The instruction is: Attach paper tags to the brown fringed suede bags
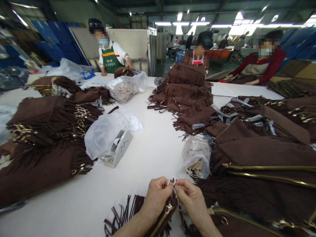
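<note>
Only partly visible, white string (173, 180) in tight-pinched left hand (157, 197) and right hand (193, 197).

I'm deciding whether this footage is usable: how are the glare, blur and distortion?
Head view: tube lights and windows glare white, distant people look soft; head view: stretching and smearing toward the edges, as on the blue stacks at left; head view: left hand and right hand fairly clear, the white string they pinch lacking fine detail.

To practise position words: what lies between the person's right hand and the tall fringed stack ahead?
A plastic bag of pale strings lies there, in the head view.
</note>
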A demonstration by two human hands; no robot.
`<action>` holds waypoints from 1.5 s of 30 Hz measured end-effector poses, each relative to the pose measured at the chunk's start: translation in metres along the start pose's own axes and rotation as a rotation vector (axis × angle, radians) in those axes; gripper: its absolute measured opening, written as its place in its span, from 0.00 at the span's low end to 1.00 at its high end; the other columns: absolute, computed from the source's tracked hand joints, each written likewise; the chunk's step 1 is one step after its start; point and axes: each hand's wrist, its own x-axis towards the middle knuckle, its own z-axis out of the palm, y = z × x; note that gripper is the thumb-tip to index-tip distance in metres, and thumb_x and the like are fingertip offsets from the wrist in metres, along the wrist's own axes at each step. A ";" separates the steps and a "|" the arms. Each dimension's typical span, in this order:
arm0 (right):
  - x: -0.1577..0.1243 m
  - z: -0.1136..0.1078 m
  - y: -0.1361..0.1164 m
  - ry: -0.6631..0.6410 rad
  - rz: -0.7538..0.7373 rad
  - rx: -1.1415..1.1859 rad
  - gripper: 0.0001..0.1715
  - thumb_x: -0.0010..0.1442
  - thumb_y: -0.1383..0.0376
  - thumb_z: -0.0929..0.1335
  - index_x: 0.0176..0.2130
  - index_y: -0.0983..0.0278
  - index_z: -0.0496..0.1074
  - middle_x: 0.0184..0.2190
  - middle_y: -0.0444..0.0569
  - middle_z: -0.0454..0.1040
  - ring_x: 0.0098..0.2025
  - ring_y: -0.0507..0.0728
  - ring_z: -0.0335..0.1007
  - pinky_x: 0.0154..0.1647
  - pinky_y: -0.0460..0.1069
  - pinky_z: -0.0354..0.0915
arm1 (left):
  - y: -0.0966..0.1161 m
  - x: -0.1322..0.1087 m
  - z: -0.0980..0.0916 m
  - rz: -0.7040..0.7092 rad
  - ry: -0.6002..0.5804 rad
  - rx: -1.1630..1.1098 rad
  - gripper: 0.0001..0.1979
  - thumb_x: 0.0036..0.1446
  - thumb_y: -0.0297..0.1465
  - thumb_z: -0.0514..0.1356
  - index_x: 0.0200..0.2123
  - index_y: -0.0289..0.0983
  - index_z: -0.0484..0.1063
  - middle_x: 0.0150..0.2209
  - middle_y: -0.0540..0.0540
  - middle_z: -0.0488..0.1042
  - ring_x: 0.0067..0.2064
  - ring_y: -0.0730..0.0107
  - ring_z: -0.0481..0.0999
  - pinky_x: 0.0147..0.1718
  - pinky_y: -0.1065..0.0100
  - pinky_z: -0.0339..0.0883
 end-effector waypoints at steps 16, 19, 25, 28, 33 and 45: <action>-0.002 0.000 0.000 0.030 0.010 0.010 0.17 0.49 0.54 0.65 0.26 0.66 0.69 0.13 0.36 0.52 0.17 0.48 0.46 0.17 0.43 0.45 | -0.001 0.001 0.002 0.020 0.022 0.129 0.08 0.40 0.34 0.54 0.16 0.36 0.60 0.14 0.56 0.57 0.19 0.79 0.53 0.19 0.73 0.47; -0.002 0.002 -0.003 0.068 0.000 -0.026 0.15 0.48 0.55 0.65 0.24 0.65 0.68 0.13 0.36 0.52 0.16 0.48 0.46 0.17 0.44 0.45 | 0.000 0.002 0.003 0.030 0.013 0.156 0.07 0.40 0.32 0.52 0.16 0.36 0.60 0.15 0.56 0.56 0.19 0.79 0.52 0.19 0.73 0.46; -0.003 0.005 -0.005 0.125 0.010 -0.077 0.14 0.46 0.56 0.64 0.23 0.65 0.67 0.12 0.36 0.53 0.16 0.48 0.47 0.17 0.44 0.46 | -0.001 0.000 0.003 0.036 0.027 0.123 0.07 0.40 0.32 0.54 0.16 0.35 0.62 0.15 0.55 0.57 0.20 0.79 0.54 0.19 0.74 0.47; -0.004 0.005 -0.003 0.171 0.031 -0.064 0.12 0.45 0.57 0.64 0.23 0.65 0.66 0.12 0.36 0.53 0.16 0.48 0.47 0.17 0.44 0.46 | 0.000 -0.001 0.003 0.035 0.044 0.052 0.07 0.40 0.32 0.55 0.18 0.34 0.64 0.15 0.55 0.59 0.20 0.79 0.55 0.19 0.74 0.47; -0.003 0.005 0.006 0.203 0.059 0.016 0.11 0.46 0.58 0.65 0.23 0.64 0.65 0.13 0.36 0.55 0.17 0.48 0.48 0.17 0.43 0.46 | 0.004 -0.005 0.001 -0.040 -0.068 -0.244 0.04 0.40 0.29 0.57 0.22 0.33 0.68 0.15 0.55 0.61 0.19 0.80 0.56 0.20 0.75 0.49; -0.027 -0.007 0.027 0.114 0.051 0.214 0.17 0.50 0.54 0.68 0.37 0.62 0.70 0.28 0.45 0.71 0.32 0.54 0.66 0.33 0.46 0.61 | -0.002 0.008 -0.014 -0.149 -0.246 -0.844 0.02 0.47 0.25 0.57 0.26 0.34 0.64 0.29 0.42 0.76 0.29 0.70 0.74 0.31 0.70 0.63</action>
